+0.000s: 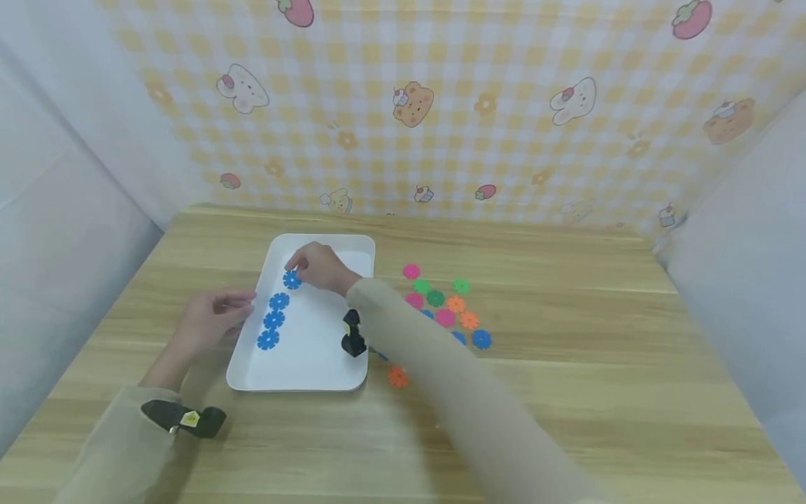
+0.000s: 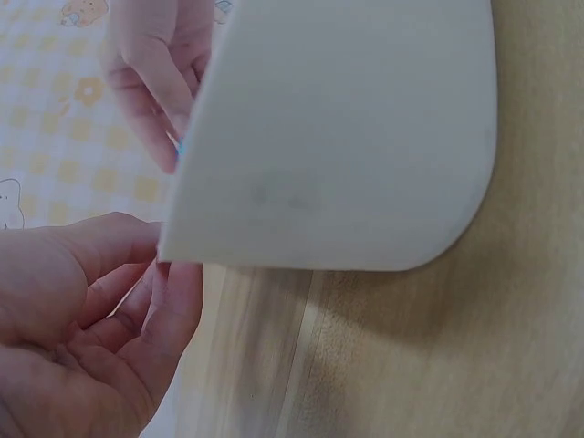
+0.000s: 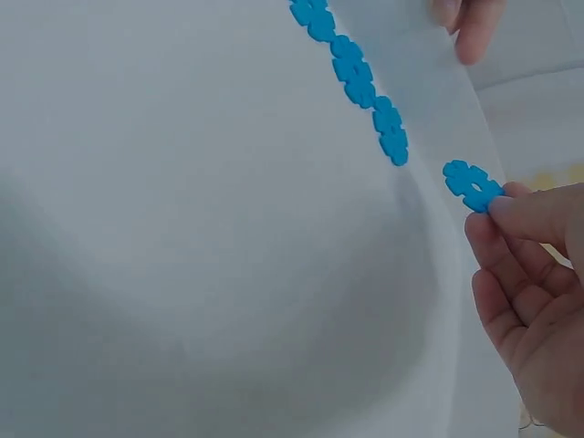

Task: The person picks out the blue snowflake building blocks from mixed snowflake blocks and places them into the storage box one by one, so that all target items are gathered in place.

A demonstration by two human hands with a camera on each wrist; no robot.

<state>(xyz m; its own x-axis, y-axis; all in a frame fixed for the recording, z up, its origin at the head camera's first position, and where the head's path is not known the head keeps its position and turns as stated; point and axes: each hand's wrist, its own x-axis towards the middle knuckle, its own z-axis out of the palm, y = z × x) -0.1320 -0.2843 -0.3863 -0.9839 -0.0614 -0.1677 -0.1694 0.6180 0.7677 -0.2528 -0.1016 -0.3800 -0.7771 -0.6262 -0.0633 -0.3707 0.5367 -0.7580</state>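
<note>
My right hand (image 1: 321,267) pinches a blue snowflake disc (image 1: 292,280) by its edge, thumb against fingers, over the upper left part of the white tray (image 1: 321,350). In the right wrist view this notched disc (image 3: 470,185) is held apart from a row of blue snowflake discs (image 3: 353,71). That row has 3 discs, lying along the tray's left side. My left hand (image 1: 210,318) is at the tray's left edge; in the left wrist view its thumb and fingers (image 2: 175,315) pinch the tray rim.
Right of the tray, several loose snowflake discs in pink, green, orange and blue lie on the wooden table (image 1: 567,392), among them a pink disc (image 1: 445,317) and an orange disc (image 1: 398,376). The right forearm hides some. A checked cloth (image 1: 453,154) hangs behind the table.
</note>
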